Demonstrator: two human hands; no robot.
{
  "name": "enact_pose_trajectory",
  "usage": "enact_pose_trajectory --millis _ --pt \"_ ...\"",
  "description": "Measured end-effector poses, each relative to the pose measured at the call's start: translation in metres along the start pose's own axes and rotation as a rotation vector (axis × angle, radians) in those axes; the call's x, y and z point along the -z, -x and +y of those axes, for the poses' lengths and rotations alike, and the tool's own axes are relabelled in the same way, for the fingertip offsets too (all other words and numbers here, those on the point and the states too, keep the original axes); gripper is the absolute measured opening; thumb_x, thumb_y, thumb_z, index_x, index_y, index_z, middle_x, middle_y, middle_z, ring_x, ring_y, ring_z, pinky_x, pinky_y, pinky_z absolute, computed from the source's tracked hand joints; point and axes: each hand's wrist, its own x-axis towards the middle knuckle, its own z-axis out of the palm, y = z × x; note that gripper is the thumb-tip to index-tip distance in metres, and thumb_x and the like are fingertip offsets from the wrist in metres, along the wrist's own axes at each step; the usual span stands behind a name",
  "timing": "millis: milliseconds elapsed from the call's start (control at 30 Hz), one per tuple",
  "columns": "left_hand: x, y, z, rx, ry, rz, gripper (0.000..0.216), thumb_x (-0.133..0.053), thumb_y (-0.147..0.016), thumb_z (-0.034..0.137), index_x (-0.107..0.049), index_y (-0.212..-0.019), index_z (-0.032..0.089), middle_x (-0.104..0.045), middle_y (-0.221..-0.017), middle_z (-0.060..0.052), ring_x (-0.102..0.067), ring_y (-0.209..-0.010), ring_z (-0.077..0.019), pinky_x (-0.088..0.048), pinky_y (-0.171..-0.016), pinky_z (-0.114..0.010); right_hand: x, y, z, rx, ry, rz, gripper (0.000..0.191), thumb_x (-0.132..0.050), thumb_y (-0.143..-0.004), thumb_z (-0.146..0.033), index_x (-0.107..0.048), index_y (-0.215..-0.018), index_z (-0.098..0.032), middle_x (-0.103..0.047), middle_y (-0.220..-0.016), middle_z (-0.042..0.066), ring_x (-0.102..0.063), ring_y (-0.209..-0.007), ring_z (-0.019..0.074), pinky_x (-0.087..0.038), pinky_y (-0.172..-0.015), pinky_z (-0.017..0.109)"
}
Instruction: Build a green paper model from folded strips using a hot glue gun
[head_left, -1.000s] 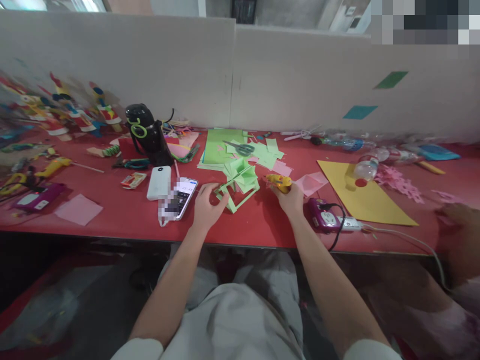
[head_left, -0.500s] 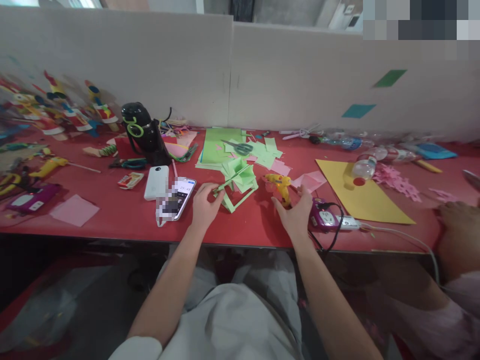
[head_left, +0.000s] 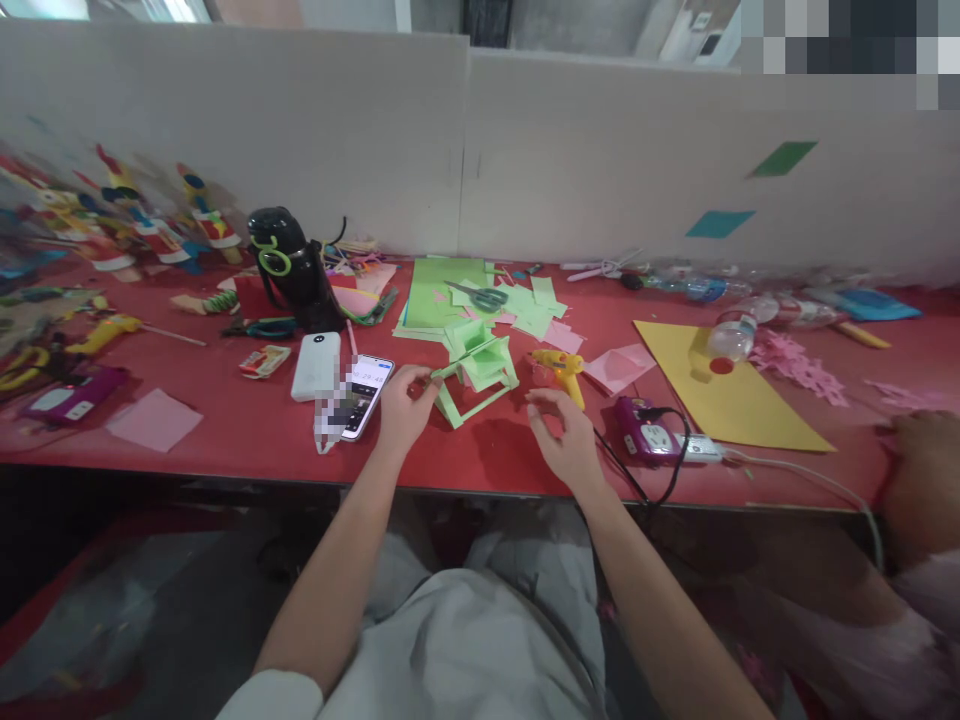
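My left hand (head_left: 405, 408) pinches the near left corner of a light green paper frame (head_left: 477, 375) that stands on the red table (head_left: 247, 430). My right hand (head_left: 562, 435) hovers open just right of the frame, fingers spread, holding nothing. A yellow glue gun (head_left: 561, 368) stands on the table just beyond my right hand, its black cord running to a purple power strip (head_left: 646, 432). A phone (head_left: 358, 395) and a white power bank (head_left: 316, 366) lie left of my left hand.
Green paper sheets and scraps with scissors (head_left: 480, 296) lie behind the frame. A yellow sheet (head_left: 724, 390) with a plastic bottle (head_left: 729, 335) lies to the right. A black flask (head_left: 289, 268) and coloured craft figures stand at the left. Another person's hand (head_left: 922, 470) rests at the right edge.
My right hand has set the yellow glue gun down on the table and drawn back open. My left hand has kept its hold on the green frame and tilted it up slightly.
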Motion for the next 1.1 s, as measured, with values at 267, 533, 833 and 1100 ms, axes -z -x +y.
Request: enact_pose_trajectory --millis 267,533,833,1100 --pt "0.014 -0.006 -0.006 0.007 -0.005 -0.096 0.013 -0.067 -0.082 0.033 -0.064 -0.082 0.021 -0.069 -0.086 -0.003 -0.064 -0.083 -0.0197 -0.05 -0.081 -0.034 -0.005 -0.01 0.023 -0.213 -0.056 -0.163 0.048 -0.056 -0.093 -0.046 -0.052 -0.133 -0.019 -0.057 -0.14 0.018 -0.055 -0.131 0.0308 -0.046 -0.11 0.053" --pt "0.018 -0.004 -0.009 0.057 0.078 -0.175 0.019 -0.067 -0.081 0.039 -0.066 -0.088 0.021 -0.072 -0.095 -0.005 -0.064 -0.086 -0.0203 -0.051 -0.084 -0.036 -0.014 -0.021 0.03 -0.302 -0.24 -0.163 0.054 -0.06 -0.09 -0.056 -0.059 -0.131 -0.022 -0.06 -0.14 0.014 -0.056 -0.131 0.0278 -0.047 -0.11 0.048" --pt "0.014 -0.003 -0.015 0.104 0.106 -0.168 0.03 -0.073 -0.077 0.048 -0.067 -0.086 0.021 -0.072 -0.089 -0.006 -0.065 -0.087 -0.0219 -0.051 -0.084 -0.036 -0.018 -0.031 0.027 -0.218 -0.266 -0.038 0.037 -0.068 -0.085 -0.052 -0.071 -0.105 -0.021 -0.072 -0.109 0.008 -0.067 -0.104 0.0222 -0.057 -0.092 0.039" --pt "0.01 -0.004 -0.014 0.171 0.22 -0.178 0.031 -0.074 -0.075 0.047 -0.066 -0.089 0.02 -0.072 -0.093 -0.007 -0.068 -0.093 -0.0232 -0.052 -0.092 -0.039 -0.019 -0.027 0.024 -0.148 -0.267 0.018 0.034 -0.069 -0.083 -0.056 -0.067 -0.085 -0.022 -0.07 -0.099 0.007 -0.066 -0.095 0.0228 -0.056 -0.089 0.04"
